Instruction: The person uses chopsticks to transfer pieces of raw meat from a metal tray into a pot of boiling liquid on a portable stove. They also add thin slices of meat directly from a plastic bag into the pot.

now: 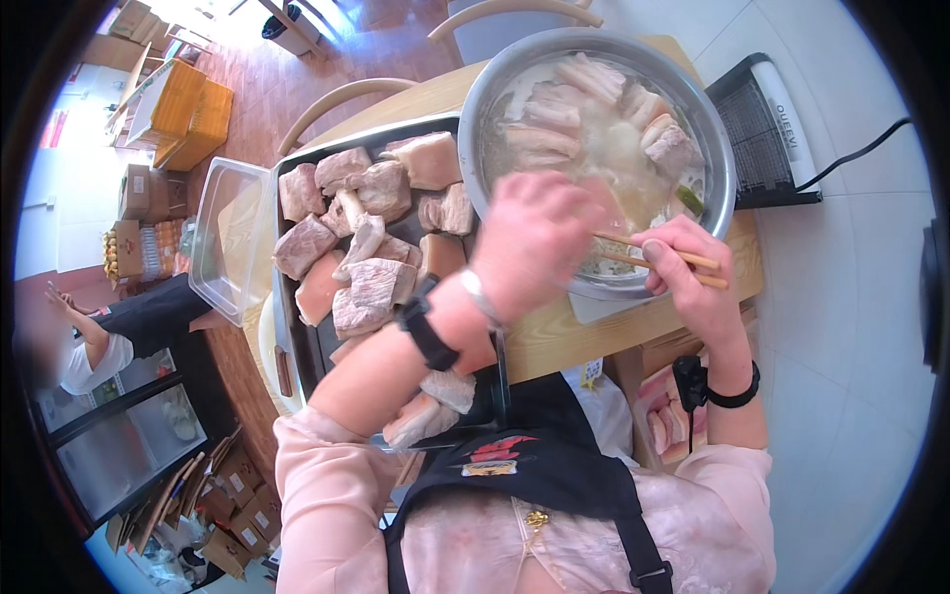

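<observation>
A large round metal basin (724,160) holds cloudy liquid, slabs of pork with skin (594,78) and a green piece (690,199). My left hand (542,237), blurred, is over the basin's near left side; whether its fingers hold anything is unclear. At the near right rim, my right hand (690,275) holds wooden chopsticks (660,260), their tips over the liquid. To the left, a dark rectangular tray (297,160) carries many pale pork chunks (382,282), partly hidden behind my left forearm.
The wooden table (549,341) bears a clear plastic container (230,237) left of the tray. A heater (772,134) with a black cable stands beyond the basin's right side. Below the table edge, a box holds more meat (668,427). Another person (111,349) is at far left, near cartons.
</observation>
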Motion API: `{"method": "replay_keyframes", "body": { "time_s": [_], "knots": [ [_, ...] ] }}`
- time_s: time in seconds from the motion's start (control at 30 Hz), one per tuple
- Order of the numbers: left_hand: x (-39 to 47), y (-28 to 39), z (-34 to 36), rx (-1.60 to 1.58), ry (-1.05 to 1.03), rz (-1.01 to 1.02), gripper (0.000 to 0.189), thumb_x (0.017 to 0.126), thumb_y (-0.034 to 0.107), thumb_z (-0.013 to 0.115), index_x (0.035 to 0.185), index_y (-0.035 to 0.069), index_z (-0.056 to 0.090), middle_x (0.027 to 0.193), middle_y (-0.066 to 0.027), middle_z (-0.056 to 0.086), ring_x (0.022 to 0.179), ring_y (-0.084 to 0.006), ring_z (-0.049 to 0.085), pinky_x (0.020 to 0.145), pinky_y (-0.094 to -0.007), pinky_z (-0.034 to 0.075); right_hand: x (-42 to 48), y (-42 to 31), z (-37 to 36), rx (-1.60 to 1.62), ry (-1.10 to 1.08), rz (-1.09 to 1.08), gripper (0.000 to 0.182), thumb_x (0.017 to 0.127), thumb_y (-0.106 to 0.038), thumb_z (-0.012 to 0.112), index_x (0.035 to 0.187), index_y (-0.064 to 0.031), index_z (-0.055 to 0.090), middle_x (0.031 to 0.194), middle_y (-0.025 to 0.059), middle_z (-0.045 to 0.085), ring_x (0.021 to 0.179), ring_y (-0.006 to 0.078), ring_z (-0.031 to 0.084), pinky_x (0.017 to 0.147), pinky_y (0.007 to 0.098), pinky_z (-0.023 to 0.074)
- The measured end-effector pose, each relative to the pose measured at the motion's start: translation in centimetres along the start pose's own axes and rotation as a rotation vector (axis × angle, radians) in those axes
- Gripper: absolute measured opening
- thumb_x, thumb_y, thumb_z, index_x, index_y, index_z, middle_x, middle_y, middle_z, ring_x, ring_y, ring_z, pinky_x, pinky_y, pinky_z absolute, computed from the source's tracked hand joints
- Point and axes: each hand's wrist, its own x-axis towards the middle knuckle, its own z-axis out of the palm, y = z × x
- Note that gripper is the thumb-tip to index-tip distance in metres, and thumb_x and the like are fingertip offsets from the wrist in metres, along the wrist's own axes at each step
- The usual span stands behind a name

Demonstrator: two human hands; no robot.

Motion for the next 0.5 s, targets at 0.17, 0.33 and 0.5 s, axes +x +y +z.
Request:
{"method": "replay_keyframes", "body": {
  "time_s": [0.17,0.33,0.5],
  "knots": [
    [-0.9,0.4,2.2,0.191,-0.260,-0.061,0.031,0.079,0.015,0.071,0.109,0.018,0.074,0.124,-0.0042,0.062,0.133,-0.0312,0.047,0.110,-0.0602,0.032,-1.1,-2.1,-2.1,0.104,0.078,-0.067,0.018,0.100,-0.010,0.060,0.093,0.0013,0.071,0.082,0.0042,0.062,0.059,0.0088,0.057,0.053,0.0229,0.0447],
    [-2.4,-0.2,-2.3,0.269,-0.074,-0.161,0.048,0.073,0.010,0.075,0.121,0.016,0.069,0.122,-0.0125,0.060,0.128,-0.0354,0.049,0.109,-0.0567,0.034,-1.1,-1.0,-4.6,0.058,0.200,-0.042,0.019,0.102,-0.010,0.055,0.095,-0.0007,0.070,0.079,0.0031,0.059,0.060,0.0087,0.059,0.054,0.0222,0.0471],
    [-5.3,-2.5,-4.8,0.197,0.103,-0.259,0.028,0.076,0.007,0.073,0.104,0.012,0.072,0.093,-0.0075,0.060,0.091,-0.0297,0.056,0.091,-0.0452,0.042,3.0,1.6,0.3,0.107,0.014,0.000,0.016,0.101,-0.012,0.058,0.104,-0.0022,0.071,0.087,0.0035,0.064,0.064,0.0085,0.063,0.056,0.0225,0.0511]
  ]
}}
